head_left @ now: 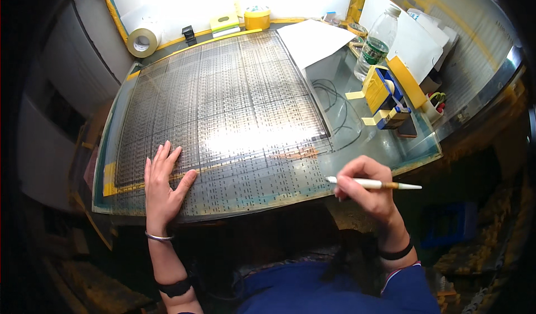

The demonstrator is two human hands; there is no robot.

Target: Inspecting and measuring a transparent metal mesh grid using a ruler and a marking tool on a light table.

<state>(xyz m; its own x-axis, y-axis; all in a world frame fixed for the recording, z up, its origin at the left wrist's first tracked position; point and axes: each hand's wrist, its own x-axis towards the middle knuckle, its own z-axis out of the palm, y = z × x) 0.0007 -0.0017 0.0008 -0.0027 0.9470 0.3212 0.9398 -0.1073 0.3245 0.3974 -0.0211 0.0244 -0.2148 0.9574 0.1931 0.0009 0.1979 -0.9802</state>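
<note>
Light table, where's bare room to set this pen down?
Bare glass lies between the patterned film and the tape dispenser, though cables cross it farther back. The right edge by the water bottle is crowded.

The film sheet is translucent grey, printed with a dense grid of dark dashes and fine lines. Yellow tape strips mark its lower left corner. The light table shows a pale green glass edge. The pen is white with a brown band near the tip. The left hand carries a silver bangle; the right hand carries a black wristband. The tape roll is tan; a second roll is yellow. The tape dispenser is blue and yellow. The water bottle is clear with a green label. The paper sheet is white. The garment is blue.
</note>
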